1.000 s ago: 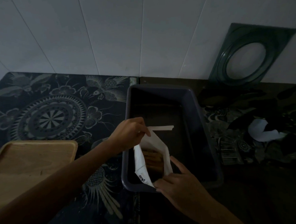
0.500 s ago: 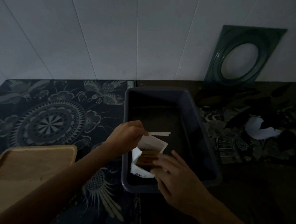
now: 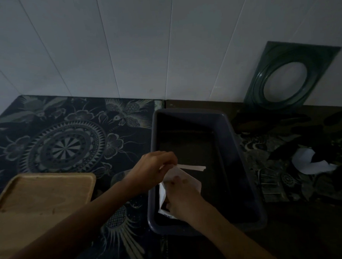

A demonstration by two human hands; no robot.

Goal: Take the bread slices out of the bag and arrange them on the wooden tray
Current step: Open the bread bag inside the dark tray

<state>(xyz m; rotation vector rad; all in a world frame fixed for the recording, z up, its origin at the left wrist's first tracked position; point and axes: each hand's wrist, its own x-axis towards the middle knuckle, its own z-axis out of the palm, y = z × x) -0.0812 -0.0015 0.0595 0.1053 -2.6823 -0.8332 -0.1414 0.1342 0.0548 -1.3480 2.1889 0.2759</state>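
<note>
A white bag (image 3: 189, 179) stands in the near left corner of a dark plastic bin (image 3: 234, 135). My left hand (image 3: 152, 168) pinches the bag's top edge and holds the mouth apart. My right hand (image 3: 183, 203) reaches down into the bag; its fingertips show faintly through the bag's wall. The bread is hidden by that hand and the bag, so I cannot tell whether the fingers grip a slice. The wooden tray (image 3: 42, 197) lies at the left with nothing on it, partly crossed by my left forearm.
A dark patterned cloth (image 3: 60, 144) covers the counter. A white strip (image 3: 193, 167) lies in the bin behind the bag. A green frame with a round hole (image 3: 262, 91) leans on the white wall at the right. A white scrap (image 3: 307, 163) lies right of the bin.
My right hand moved from the bag's near edge over the opening and down inside it, covering the bread that showed before. My left hand kept its hold on the bag's top.
</note>
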